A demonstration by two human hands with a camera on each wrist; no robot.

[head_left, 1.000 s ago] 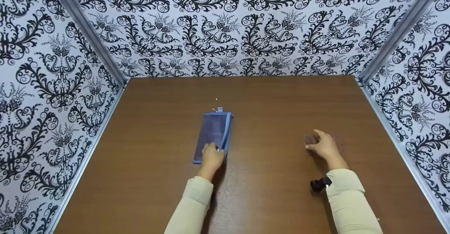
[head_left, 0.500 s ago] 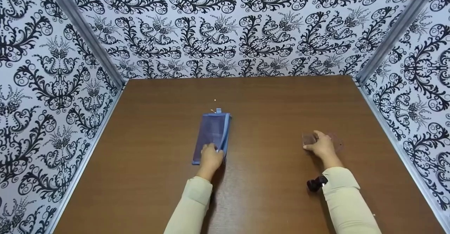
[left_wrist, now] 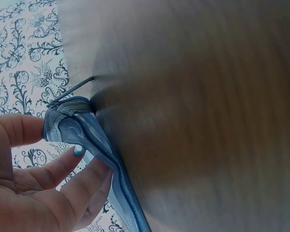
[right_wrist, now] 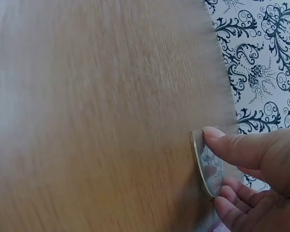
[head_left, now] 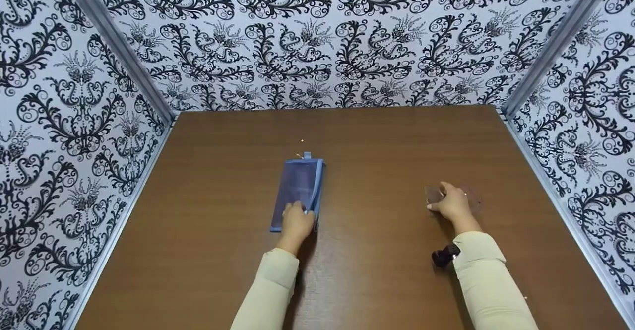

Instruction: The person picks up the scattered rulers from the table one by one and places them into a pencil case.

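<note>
A blue mesh zipper pouch (head_left: 297, 183) lies lengthwise left of the table's middle. My left hand (head_left: 296, 223) pinches its near right corner between thumb and fingers. In the left wrist view the pouch (left_wrist: 117, 169) shows its bunched end, with a thin dark zipper pull (left_wrist: 72, 91) sticking out. On the right, my right hand (head_left: 454, 206) grips a clear, flat plastic piece (head_left: 433, 194) by its edges. The right wrist view shows the piece's curved edge (right_wrist: 203, 169) between thumb and fingertips; its exact kind is unclear. Faint pinkish clear plastic (head_left: 475, 198) shows beyond the hand.
The brown wooden table (head_left: 367, 270) is bounded by black-and-white patterned walls (head_left: 297, 37) at the back and sides. A small light speck (head_left: 302, 140) lies behind the pouch. A black camera (head_left: 443, 256) sits on my right wrist.
Both hands keep their holds, with the pouch and clear piece almost in place. The whole head view shifts slightly left.
</note>
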